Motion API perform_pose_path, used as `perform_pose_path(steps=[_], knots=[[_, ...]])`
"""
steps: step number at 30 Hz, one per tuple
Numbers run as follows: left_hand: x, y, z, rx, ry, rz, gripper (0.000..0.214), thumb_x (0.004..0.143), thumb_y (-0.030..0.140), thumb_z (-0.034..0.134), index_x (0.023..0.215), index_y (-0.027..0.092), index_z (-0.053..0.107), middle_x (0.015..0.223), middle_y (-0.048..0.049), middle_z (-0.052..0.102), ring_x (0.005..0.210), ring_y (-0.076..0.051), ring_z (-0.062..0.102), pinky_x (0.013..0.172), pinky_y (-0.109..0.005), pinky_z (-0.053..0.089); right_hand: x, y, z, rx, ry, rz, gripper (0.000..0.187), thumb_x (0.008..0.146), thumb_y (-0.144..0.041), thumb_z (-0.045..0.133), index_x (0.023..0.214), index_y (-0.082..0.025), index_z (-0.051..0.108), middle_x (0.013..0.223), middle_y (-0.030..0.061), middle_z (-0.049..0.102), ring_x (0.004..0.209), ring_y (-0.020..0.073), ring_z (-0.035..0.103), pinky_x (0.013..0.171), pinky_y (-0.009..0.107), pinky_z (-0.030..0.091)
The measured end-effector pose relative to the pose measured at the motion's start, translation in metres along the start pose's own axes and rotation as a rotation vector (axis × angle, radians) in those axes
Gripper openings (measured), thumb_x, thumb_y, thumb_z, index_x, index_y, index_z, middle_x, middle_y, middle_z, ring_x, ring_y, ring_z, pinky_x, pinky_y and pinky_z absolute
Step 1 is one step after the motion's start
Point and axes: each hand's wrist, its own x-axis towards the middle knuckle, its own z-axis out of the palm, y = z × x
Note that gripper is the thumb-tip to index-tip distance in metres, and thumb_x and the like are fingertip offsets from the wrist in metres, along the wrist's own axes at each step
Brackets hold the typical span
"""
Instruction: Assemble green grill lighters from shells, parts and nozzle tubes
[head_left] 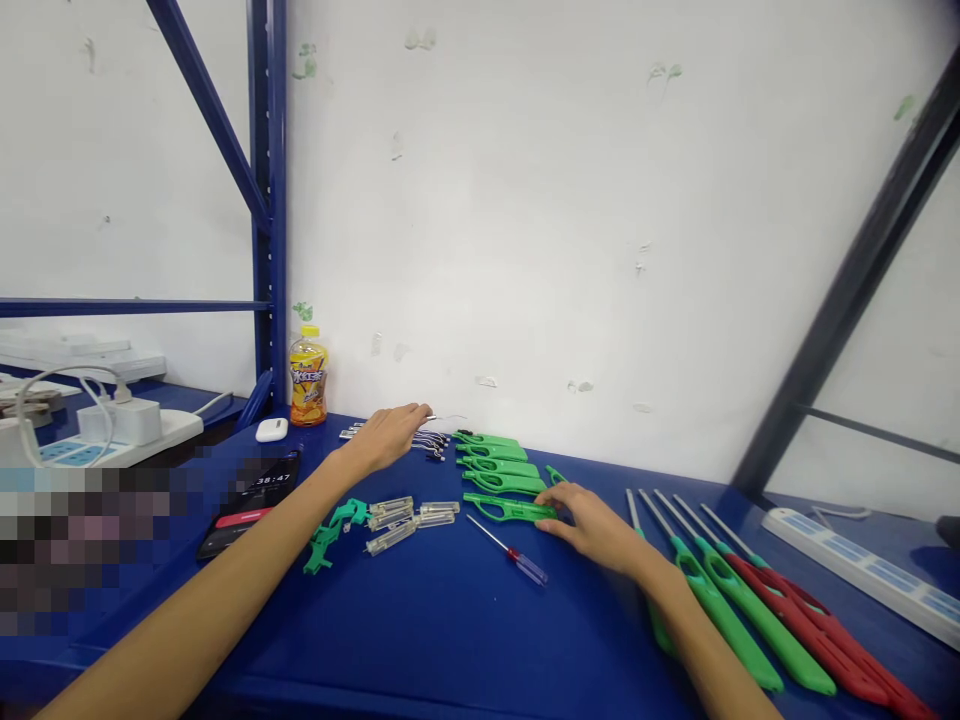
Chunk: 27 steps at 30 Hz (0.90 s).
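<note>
My left hand [388, 436] is raised over the back of the blue table, its fingers pinching a small slim part with a thin wire trailing to the right. Beneath it lies a row of small parts with black and white wires [429, 443]. My right hand [589, 522] grips the rear end of a green lighter shell [501, 509] between thumb and fingers, and the shell rests on the table. Behind that shell, several more green shells [499, 467] are lined up. In front of it lies a screwdriver [526, 566] with a clear purple handle.
Clear plastic tanks [393, 537] and green trigger pieces [324, 545] lie left of centre. Assembled green and red long lighters [750, 610] lie at the right, beside a power strip [862, 570]. A phone [251, 505], white earbud case [271, 430] and drink bottle [308, 380] are at the left.
</note>
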Motion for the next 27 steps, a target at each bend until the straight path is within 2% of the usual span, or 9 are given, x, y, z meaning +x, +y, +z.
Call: perform_pose_path(steps=[5, 8, 10, 12, 15, 18, 21, 24, 27], knots=[[-0.001, 0.009, -0.008, -0.108, 0.071, -0.027, 0.036, 0.105, 0.037, 0.070, 0.135, 0.018, 0.066, 0.135, -0.0112, 0.068, 0.114, -0.027, 0.070, 0.096, -0.049, 0.062, -0.003, -0.008, -0.011, -0.064, 0.123, -0.014, 0.030, 0.105, -0.040, 0.062, 0.126, -0.020, 0.071, 0.122, 0.0132, 0.075, 0.117, 0.0303, 0.070, 0.102, 0.044, 0.056], [-0.001, 0.021, -0.025, -0.210, 0.148, -0.052, 0.034, 0.105, 0.038, 0.069, 0.132, 0.017, 0.067, 0.130, -0.0104, 0.070, 0.111, -0.026, 0.071, 0.095, -0.048, 0.061, -0.012, -0.021, -0.021, -0.115, 0.216, -0.042, 0.031, 0.108, -0.037, 0.056, 0.131, -0.021, 0.069, 0.127, 0.0146, 0.073, 0.121, 0.0310, 0.069, 0.104, 0.047, 0.056], [-0.007, 0.035, -0.041, -0.292, 0.203, -0.068, 0.028, 0.109, 0.038, 0.062, 0.126, 0.016, 0.068, 0.114, -0.0075, 0.073, 0.102, -0.024, 0.072, 0.093, -0.045, 0.060, -0.023, -0.033, -0.022, -0.151, 0.265, -0.069, 0.032, 0.110, -0.035, 0.051, 0.134, -0.022, 0.068, 0.127, 0.0151, 0.073, 0.119, 0.0320, 0.070, 0.102, 0.048, 0.058], [-0.023, 0.053, -0.056, -0.379, 0.219, -0.067, 0.035, 0.116, 0.031, 0.039, 0.117, 0.017, 0.070, 0.093, -0.0043, 0.073, 0.089, -0.020, 0.070, 0.089, -0.037, 0.057, -0.038, -0.048, -0.014, -0.177, 0.292, -0.104, 0.032, 0.109, -0.031, 0.050, 0.132, -0.021, 0.070, 0.122, 0.0159, 0.074, 0.111, 0.0332, 0.073, 0.095, 0.049, 0.062], [-0.068, 0.084, -0.066, -0.511, 0.206, -0.088, 0.044, 0.116, 0.042, 0.030, 0.123, 0.019, 0.067, 0.085, -0.0008, 0.069, 0.070, -0.016, 0.063, 0.064, -0.026, 0.051, -0.064, -0.074, 0.008, -0.197, 0.302, -0.201, 0.035, 0.111, -0.027, 0.048, 0.141, -0.024, 0.065, 0.129, 0.0138, 0.074, 0.113, 0.0281, 0.076, 0.092, 0.038, 0.066], [-0.127, 0.108, -0.059, -0.688, 0.123, -0.145, 0.045, 0.112, 0.054, 0.038, 0.131, 0.022, 0.063, 0.071, 0.0049, 0.058, 0.058, -0.014, 0.053, 0.051, -0.022, 0.041, -0.082, -0.099, 0.034, -0.215, 0.247, -0.313, 0.038, 0.109, -0.024, 0.056, 0.146, -0.028, 0.062, 0.128, 0.0102, 0.075, 0.109, 0.0236, 0.078, 0.091, 0.028, 0.066], [-0.176, 0.113, -0.044, -0.703, 0.068, -0.195, 0.039, 0.105, 0.060, 0.054, 0.117, 0.027, 0.073, 0.070, 0.0037, 0.063, 0.060, -0.015, 0.055, 0.054, -0.022, 0.044, -0.090, -0.112, 0.053, -0.187, 0.160, -0.310, 0.040, 0.103, -0.022, 0.067, 0.143, -0.026, 0.064, 0.125, 0.0084, 0.076, 0.101, 0.0217, 0.080, 0.088, 0.025, 0.066], [-0.199, 0.105, -0.031, -0.611, 0.129, -0.198, 0.028, 0.101, 0.055, 0.066, 0.112, 0.033, 0.079, 0.102, -0.0005, 0.079, 0.093, -0.021, 0.072, 0.081, -0.026, 0.058, -0.094, -0.111, 0.062, -0.154, 0.139, -0.263, 0.040, 0.102, -0.020, 0.069, 0.142, -0.026, 0.066, 0.127, 0.0075, 0.076, 0.105, 0.0209, 0.080, 0.092, 0.024, 0.065], [-0.201, 0.096, -0.021, -0.583, 0.086, -0.067, 0.019, 0.106, 0.036, 0.061, 0.113, 0.032, 0.079, 0.108, -0.0005, 0.078, 0.098, -0.020, 0.074, 0.088, -0.025, 0.059, -0.098, -0.105, 0.063, -0.153, 0.201, -0.254, 0.039, 0.104, -0.028, 0.068, 0.143, -0.029, 0.067, 0.126, 0.0055, 0.078, 0.109, 0.0215, 0.080, 0.097, 0.025, 0.064]])
